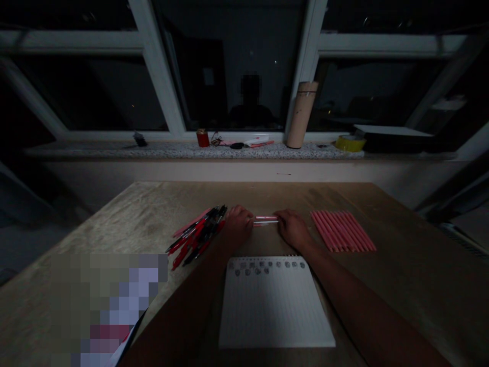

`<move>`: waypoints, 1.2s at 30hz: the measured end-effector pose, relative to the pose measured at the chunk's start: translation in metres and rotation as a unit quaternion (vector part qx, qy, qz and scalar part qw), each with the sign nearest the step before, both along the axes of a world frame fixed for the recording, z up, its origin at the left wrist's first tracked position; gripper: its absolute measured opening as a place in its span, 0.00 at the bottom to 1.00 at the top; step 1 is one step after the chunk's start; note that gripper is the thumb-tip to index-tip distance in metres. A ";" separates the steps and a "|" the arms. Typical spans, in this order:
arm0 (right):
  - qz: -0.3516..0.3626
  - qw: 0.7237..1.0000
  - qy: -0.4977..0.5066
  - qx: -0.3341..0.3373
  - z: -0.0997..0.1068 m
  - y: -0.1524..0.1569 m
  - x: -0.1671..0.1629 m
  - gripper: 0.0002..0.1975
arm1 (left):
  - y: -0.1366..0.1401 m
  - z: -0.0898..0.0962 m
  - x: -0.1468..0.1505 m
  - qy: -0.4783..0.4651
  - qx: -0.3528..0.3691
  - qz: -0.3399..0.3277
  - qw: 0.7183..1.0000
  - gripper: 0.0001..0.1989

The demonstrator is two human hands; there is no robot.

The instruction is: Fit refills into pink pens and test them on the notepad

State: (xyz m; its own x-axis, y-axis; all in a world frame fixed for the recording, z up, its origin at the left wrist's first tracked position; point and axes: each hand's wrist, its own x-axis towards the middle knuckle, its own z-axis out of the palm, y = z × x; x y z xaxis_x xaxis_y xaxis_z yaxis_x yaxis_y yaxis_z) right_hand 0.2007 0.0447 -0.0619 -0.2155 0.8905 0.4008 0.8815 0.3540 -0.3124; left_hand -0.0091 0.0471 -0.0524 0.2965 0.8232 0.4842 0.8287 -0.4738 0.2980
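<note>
Beyond the notepad, two slim pens point(266, 218), one pinkish and one whitish, lie crosswise between my hands. My left hand point(240, 225) has its fingers curled at their left end, and my right hand point(293, 227) is closed round the right end. The covered ends cannot be seen. Just left of my left hand lies a loose pile of red, black and pink pens point(198, 235). To the right of my right hand, several pink pens point(343, 231) are lined up side by side. A spiral notepad point(275, 306) with small pencilled marks along its top lies between my forearms.
The wooden table point(401, 285) ends at a wall under the windows. On the stone sill point(164, 149) stand a red jar point(202, 137), a tall tan cylinder point(302, 114) and a yellow tape roll point(349, 143). A blurred-out item point(126, 300) lies at the front left.
</note>
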 end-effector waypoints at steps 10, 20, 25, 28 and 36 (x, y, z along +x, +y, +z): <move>0.063 0.998 -0.014 0.011 0.014 -0.012 -0.007 0.12 | -0.005 0.005 0.001 0.047 -0.020 0.001 0.999 0.08; 0.114 0.987 -0.114 0.005 0.020 -0.019 -0.015 0.12 | -0.007 0.001 0.000 0.082 -0.014 -0.013 0.996 0.07; 0.111 0.986 -0.123 -0.001 0.021 -0.020 -0.015 0.12 | -0.006 0.001 -0.001 0.093 -0.014 -0.008 0.996 0.07; 0.112 0.987 -0.116 -0.003 0.020 -0.020 -0.015 0.12 | -0.007 0.002 -0.001 0.097 -0.022 -0.010 0.995 0.07; 0.112 0.985 -0.126 -0.023 0.023 -0.021 -0.015 0.11 | -0.010 0.005 0.001 0.126 -0.036 -0.012 0.991 0.11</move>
